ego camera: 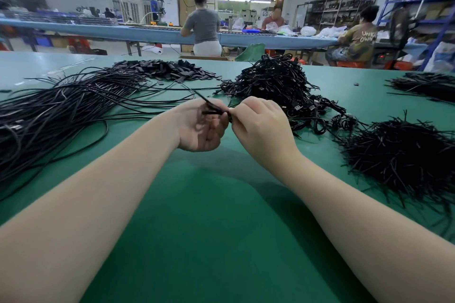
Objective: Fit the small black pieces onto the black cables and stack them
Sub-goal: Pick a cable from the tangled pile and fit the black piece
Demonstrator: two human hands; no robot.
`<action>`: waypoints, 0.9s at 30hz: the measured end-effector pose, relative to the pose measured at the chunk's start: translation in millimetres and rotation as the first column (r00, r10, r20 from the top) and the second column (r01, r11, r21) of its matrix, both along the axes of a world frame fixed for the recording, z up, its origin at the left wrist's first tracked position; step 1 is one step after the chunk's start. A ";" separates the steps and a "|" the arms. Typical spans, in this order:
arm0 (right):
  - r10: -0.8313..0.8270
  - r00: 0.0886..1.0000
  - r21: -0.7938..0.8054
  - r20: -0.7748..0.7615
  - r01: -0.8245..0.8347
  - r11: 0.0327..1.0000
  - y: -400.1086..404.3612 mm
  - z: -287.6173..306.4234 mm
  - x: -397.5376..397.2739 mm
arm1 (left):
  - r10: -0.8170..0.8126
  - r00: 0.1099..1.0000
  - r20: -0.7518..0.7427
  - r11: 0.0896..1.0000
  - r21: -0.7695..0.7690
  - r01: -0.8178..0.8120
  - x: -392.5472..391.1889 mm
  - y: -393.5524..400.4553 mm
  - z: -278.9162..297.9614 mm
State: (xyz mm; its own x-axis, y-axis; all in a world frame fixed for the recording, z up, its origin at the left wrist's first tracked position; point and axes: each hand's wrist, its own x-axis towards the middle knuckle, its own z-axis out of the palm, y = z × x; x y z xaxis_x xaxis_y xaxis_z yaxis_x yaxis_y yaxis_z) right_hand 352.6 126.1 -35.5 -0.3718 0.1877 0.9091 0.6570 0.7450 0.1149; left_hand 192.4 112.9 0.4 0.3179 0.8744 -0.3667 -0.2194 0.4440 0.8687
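Note:
Above the middle of the green table my two hands meet. My left hand is palm up with curled fingers and holds a thin black cable that runs up and away to the left. My right hand pinches the end of that cable or a small black piece at my left fingertips; which one I cannot tell. A heap of small black pieces lies at the back left. A wide sheaf of long black cables spreads over the left side.
A tangled mound of black cables with plugs sits behind my right hand. A bristly pile of short black cables lies at the right, another bundle at the far right. Several people sit at a long bench beyond the table.

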 end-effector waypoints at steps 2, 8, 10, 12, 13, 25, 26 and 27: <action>0.005 0.997 -0.074 -0.082 -0.011 0.997 -4.7 2.1 1.1 | 0.194 0.970 -0.144 0.954 0.256 -0.153 7.2 6.9 -10.3; -0.080 0.976 -0.052 -0.201 0.071 0.996 6.6 57.1 10.4 | 0.645 0.491 -0.585 0.670 0.742 0.005 8.5 13.8 -52.6; -0.299 0.945 -0.102 -0.136 0.287 0.953 33.9 85.9 21.4 | 0.636 0.495 -0.591 0.669 0.743 0.027 4.0 14.0 -57.6; -0.529 0.831 -0.380 0.172 0.552 0.743 65.7 106.8 35.7 | 0.644 0.480 -0.596 0.667 0.745 0.029 2.7 16.4 -59.1; -0.513 0.771 -0.528 0.376 0.634 0.565 74.4 110.2 40.1 | 0.640 0.464 -0.612 0.673 0.738 0.045 2.7 16.9 -59.5; -0.196 0.938 -0.714 0.287 0.346 0.608 12.5 -21.9 0.8 | 0.731 0.148 -0.666 0.682 0.719 -0.134 -60.4 28.0 -24.8; -0.195 0.943 -0.726 0.268 0.331 0.603 13.6 -21.3 2.8 | 0.680 0.023 -0.733 0.731 0.674 -0.104 -79.7 22.6 -18.9; -0.194 0.948 -0.734 0.252 0.318 0.600 14.6 -20.9 4.4 | 0.613 -0.138 -0.778 0.777 0.625 -0.077 -104.3 15.0 -15.3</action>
State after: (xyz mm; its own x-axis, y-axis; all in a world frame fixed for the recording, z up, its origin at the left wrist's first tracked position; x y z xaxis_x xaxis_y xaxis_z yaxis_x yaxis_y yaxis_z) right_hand 357.0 140.7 -56.4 -0.3006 0.8905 0.3415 0.8588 0.4085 -0.3093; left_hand 88.1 127.9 -14.8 -0.4736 0.8202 0.3211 0.8537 0.3378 0.3963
